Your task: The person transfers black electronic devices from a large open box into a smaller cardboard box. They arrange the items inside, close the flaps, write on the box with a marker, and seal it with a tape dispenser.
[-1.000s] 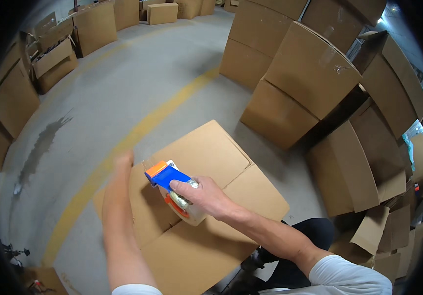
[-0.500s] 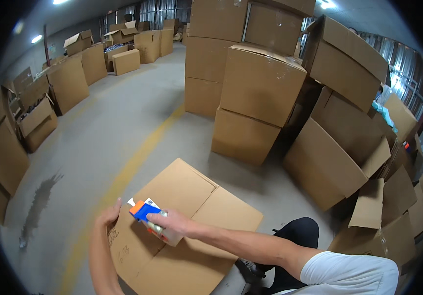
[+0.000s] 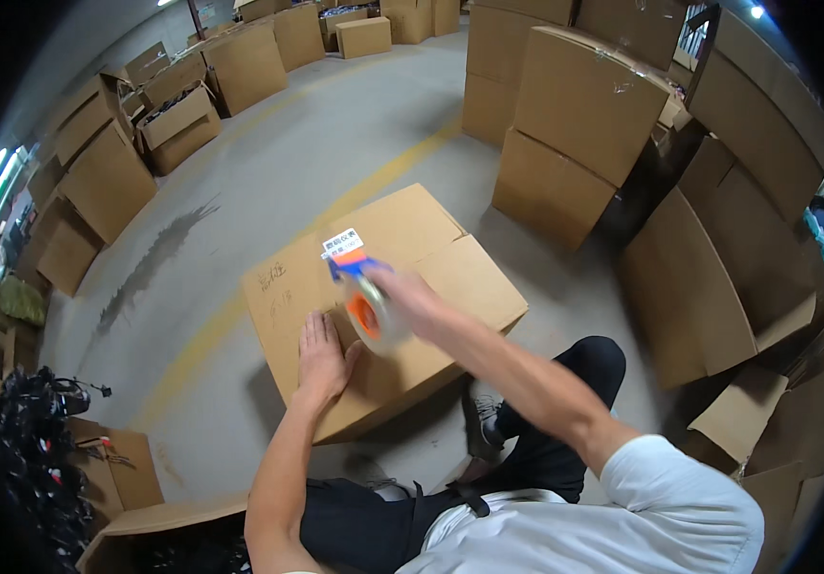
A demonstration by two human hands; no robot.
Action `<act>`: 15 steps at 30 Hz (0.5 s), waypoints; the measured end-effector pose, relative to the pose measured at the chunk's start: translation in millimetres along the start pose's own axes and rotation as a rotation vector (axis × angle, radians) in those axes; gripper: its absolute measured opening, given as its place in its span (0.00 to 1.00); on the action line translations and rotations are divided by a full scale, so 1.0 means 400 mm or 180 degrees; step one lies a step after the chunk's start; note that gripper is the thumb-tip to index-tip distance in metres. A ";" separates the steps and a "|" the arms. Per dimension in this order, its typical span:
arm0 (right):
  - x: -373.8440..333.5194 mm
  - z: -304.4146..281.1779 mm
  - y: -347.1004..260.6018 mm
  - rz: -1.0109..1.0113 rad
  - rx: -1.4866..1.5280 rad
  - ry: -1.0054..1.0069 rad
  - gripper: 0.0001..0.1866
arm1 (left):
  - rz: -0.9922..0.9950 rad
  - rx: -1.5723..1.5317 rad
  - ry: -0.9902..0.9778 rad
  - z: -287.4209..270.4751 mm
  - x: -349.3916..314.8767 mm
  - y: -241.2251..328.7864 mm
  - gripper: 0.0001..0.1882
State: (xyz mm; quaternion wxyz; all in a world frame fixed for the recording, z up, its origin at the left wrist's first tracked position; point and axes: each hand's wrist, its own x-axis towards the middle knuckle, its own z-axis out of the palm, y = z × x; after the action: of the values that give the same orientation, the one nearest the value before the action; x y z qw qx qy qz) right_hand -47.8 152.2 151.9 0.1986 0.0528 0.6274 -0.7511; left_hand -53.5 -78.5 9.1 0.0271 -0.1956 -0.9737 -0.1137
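A closed cardboard box (image 3: pixel 474 277) stands on the floor before me, with a seam across its top and handwriting near its left corner. My left hand (image 3: pixel 324 356) lies flat on the near left part of the top, fingers stretched out. Gripped in my right hand (image 3: pixel 410 304) is a blue and orange tape dispenser (image 3: pixel 366 314) with a roll of clear tape, held over the middle of the box and blurred by motion. A white printed label (image 3: pixel 342 242) shows at the dispenser's head; I cannot tell what it is attached to.
Stacked cardboard boxes (image 3: pixel 584 105) rise at the far right, and open cartons (image 3: pixel 690 277) lean beside them. More boxes (image 3: pixel 244 67) line the far left. A heap of black cabled items (image 3: pixel 39 450) and an open carton (image 3: pixel 182 517) lie near left. A yellow line (image 3: pixel 383 177) crosses the floor.
My view has swung left and down. My left hand has moved from the box's left edge to flat on its top. The tape dispenser has turned and stays in my right hand.
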 end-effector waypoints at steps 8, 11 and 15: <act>-0.543 -0.059 0.252 -0.0079 -0.0340 0.0886 0.22 | 0.0933 0.0143 0.0081 -0.015 -0.144 0.225 0.67; -0.560 -0.032 0.186 -0.0228 -0.0438 0.0940 0.21 | 0.0704 0.0227 0.0256 0.002 -0.128 0.228 0.67; -0.585 -0.063 0.359 0.0395 -0.0678 0.0961 0.22 | 0.0614 0.0046 0.0541 0.006 -0.124 0.244 0.66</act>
State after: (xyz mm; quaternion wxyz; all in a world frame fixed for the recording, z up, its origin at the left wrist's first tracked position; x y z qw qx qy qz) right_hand 214.4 211.4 91.2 0.1526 0.1820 0.7215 -0.6504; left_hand 30.1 -9.0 22.3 0.1217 -0.2778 -0.9454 -0.1197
